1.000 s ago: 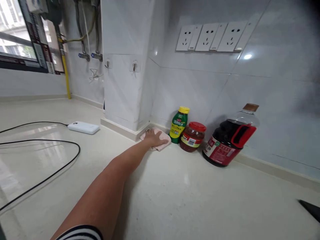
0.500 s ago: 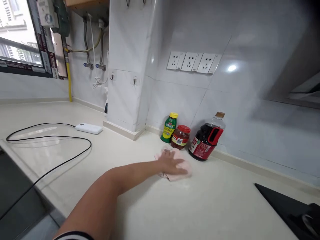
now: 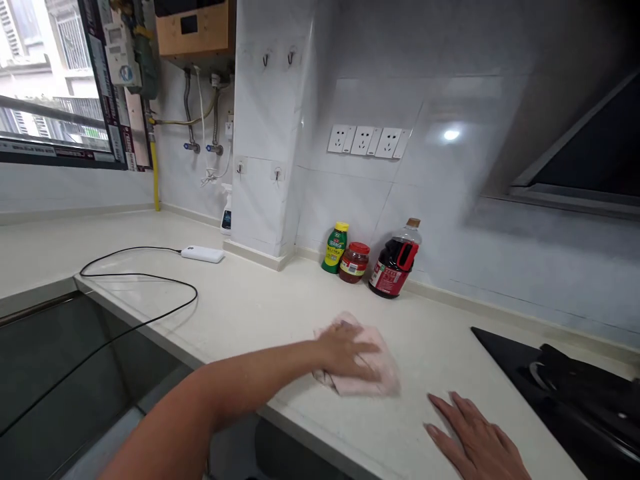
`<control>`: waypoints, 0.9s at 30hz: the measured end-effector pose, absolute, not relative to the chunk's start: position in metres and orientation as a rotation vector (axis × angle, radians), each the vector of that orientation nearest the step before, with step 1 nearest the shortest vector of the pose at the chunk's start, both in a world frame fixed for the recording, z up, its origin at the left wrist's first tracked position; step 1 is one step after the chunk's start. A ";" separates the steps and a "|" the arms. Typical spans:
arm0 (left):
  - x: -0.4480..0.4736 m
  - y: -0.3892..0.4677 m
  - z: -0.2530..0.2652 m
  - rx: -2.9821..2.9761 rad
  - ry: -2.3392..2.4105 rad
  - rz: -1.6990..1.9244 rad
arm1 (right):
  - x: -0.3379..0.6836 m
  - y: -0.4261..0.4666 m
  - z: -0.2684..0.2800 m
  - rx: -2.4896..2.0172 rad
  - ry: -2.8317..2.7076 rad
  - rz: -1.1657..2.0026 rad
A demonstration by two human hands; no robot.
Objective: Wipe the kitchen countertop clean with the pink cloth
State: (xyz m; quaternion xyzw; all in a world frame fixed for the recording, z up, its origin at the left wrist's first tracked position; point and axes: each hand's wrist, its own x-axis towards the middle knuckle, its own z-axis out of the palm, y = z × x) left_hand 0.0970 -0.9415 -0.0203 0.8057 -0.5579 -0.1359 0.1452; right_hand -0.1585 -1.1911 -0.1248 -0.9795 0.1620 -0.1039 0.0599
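Across the countertop [image 3: 280, 313] my left arm reaches in from the lower left. My left hand [image 3: 347, 352] presses down on a pale pink cloth [image 3: 383, 370], fingers spread over it; both are blurred by motion. The cloth lies flattened on the counter, its edges showing around the hand. At the lower right, my right hand [image 3: 475, 440] rests on the counter with its fingers apart, holding nothing. Beyond the cloth, against the wall, stand a green squeeze bottle [image 3: 335, 250] with a yellow cap, a red-lidded jar [image 3: 355, 263] and a large bottle of dark liquid [image 3: 393, 267].
A black cooktop [image 3: 530, 380] lies to the right, beneath a range hood [image 3: 585, 153]. A white power bank [image 3: 203, 254] trails a black cable [image 3: 150, 323] over the counter's front edge. Beside the wall pillar [image 3: 260, 207] stands a spray bottle [image 3: 227, 212].
My left hand and the cloth have moved toward the counter's front edge, away from the bottles. My right hand has come into view at the lower right. The camera view has shifted.
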 end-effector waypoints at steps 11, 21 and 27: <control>0.210 -0.792 -0.013 2.811 -0.751 0.060 | -0.150 -1.168 -0.120 -2.912 0.675 -0.240; 0.175 -0.732 -0.016 2.946 -0.512 0.111 | -0.149 -1.157 -0.111 -2.919 0.688 -0.256; 0.106 -0.819 -0.018 2.826 -0.892 -0.024 | -0.145 -1.156 -0.107 -2.915 0.687 -0.260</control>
